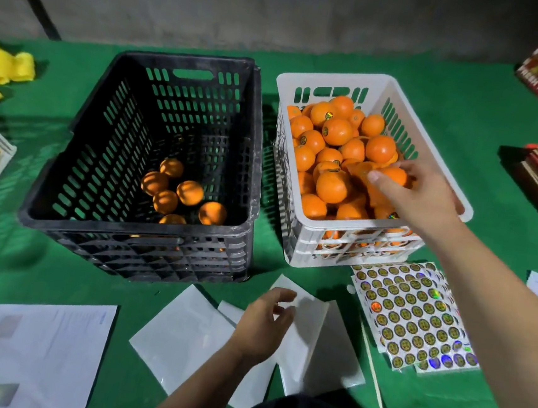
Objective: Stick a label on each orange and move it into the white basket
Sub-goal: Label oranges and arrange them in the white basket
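Head view: an orange (391,178) sits atop the pile in the white basket (335,82), under the fingertips of the right hand (421,198), whose fingers curl over it. Left of those fingers, a black crate (63,213) holds a few oranges (183,192). Below them lies a label sheet (415,313). The left hand (262,325), fingers loosely curled and holding nothing, hovers over white sheets (183,330).
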